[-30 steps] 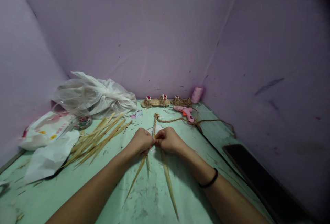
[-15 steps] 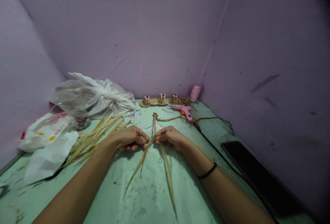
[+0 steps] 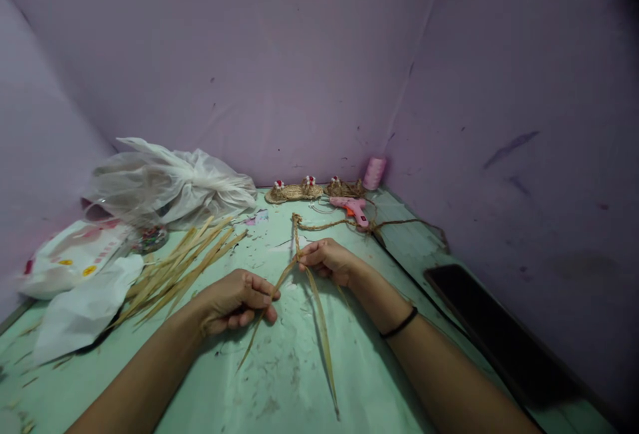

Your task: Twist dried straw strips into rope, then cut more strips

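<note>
The right hand (image 3: 329,261) pinches the near end of a thin straw-coloured braid (image 3: 297,239) between thumb and fingertips, while the left hand (image 3: 238,297), lower and nearer the wearer, grips one loose strip (image 3: 285,274) that slants down from that same point. The strip's pointed tip sticks out below the left fingers. A second, longer strip (image 3: 322,334) hangs from the braid by the right fingertips and trails toward the viewer, held by neither hand.

The braid lies in the middle of a worn, pale green table (image 3: 279,387), pointing away to a small knot; from there a brown cord (image 3: 327,226) runs right, past a pink glue gun (image 3: 353,211). A black band (image 3: 399,323) circles the right wrist.

To the left, a bundle of flat strips (image 3: 182,271) fans out beside a sheet of white paper (image 3: 82,314), with a knotted whitish plastic bag (image 3: 200,184) behind. Along the back wall sit woven pieces (image 3: 294,193) topped with red and white clusters, then a pink spool (image 3: 374,173). A dark, flat, oblong object (image 3: 494,327) lies at the right.
</note>
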`<state>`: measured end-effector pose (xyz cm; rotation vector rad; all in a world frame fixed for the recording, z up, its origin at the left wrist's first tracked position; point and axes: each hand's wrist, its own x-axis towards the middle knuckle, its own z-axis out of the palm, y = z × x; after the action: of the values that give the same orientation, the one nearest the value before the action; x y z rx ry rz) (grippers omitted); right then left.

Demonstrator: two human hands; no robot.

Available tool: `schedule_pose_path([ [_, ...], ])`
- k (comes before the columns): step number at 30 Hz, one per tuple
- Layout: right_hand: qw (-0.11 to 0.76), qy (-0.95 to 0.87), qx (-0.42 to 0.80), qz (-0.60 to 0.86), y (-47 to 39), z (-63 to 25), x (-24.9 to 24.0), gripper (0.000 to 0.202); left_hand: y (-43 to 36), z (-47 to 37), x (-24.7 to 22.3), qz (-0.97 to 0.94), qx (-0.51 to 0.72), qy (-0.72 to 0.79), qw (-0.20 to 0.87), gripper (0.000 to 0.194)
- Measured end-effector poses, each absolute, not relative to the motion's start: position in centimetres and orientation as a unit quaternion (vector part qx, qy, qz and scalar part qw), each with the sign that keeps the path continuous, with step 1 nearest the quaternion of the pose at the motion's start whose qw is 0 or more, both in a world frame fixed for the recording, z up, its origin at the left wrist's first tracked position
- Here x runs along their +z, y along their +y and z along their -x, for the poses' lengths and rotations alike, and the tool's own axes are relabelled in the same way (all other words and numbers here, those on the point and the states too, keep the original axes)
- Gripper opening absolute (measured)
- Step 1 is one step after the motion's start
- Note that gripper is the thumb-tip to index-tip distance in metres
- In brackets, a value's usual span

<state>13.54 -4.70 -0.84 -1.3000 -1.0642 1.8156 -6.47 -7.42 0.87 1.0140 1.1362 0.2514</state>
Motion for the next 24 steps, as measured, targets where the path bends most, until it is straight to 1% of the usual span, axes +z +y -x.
schedule_pose_path([
  [4,0.327,-0.405,0.691,0.502,-4.8,-13.4,-0.7,0.012,-9.2,6.7,1.0,-0.463,0.106,0.556,0.682,0.032],
  [7,0.328,-0.408,0.689,0.501,-4.8,-13.4,-0.6,0.011,-10.3,6.9,0.4,-0.477,0.101,0.575,0.657,0.027],
  [9,0.327,-0.409,0.688,0.501,-4.8,-13.4,-0.7,0.010,-10.7,7.1,-0.2,-0.482,0.112,0.586,0.642,0.024],
  [12,0.326,-0.416,0.685,0.501,-4.7,-13.3,-0.9,0.009,-11.0,7.2,-0.7,-0.490,0.133,0.599,0.619,0.026],
  [24,0.318,-0.425,0.681,0.504,-4.7,-13.3,-0.6,0.015,-11.1,6.8,-0.8,-0.508,0.096,0.602,0.608,0.029],
])
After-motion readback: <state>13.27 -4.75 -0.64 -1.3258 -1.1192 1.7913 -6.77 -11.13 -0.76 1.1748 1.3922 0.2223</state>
